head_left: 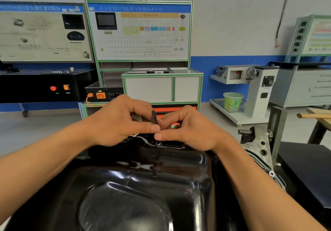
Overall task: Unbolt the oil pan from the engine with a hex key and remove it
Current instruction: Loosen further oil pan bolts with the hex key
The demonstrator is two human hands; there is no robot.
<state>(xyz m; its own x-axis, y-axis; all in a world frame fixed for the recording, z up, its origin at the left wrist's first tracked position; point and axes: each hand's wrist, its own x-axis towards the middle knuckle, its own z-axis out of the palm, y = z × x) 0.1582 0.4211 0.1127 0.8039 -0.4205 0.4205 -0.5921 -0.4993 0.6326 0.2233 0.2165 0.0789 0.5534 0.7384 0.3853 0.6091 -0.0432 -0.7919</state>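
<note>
A glossy black oil pan [143, 186] fills the lower middle of the head view, bottom side up on the engine. Its far flange [172, 145] shows small bolt holes. Both my hands meet over that far edge. My left hand [121, 121] and my right hand [188, 130] pinch a dark hex key [154, 116], whose short end sticks up between the fingers. The key's lower part is hidden behind my thumbs.
The grey engine block end [258, 141] with a threaded stud [244, 132] stands to the right on a metal stand [276, 132]. A dark bench [308, 168] lies further right. Training panels [139, 32], a white machine [250, 91] and a green bucket [232, 101] stand behind.
</note>
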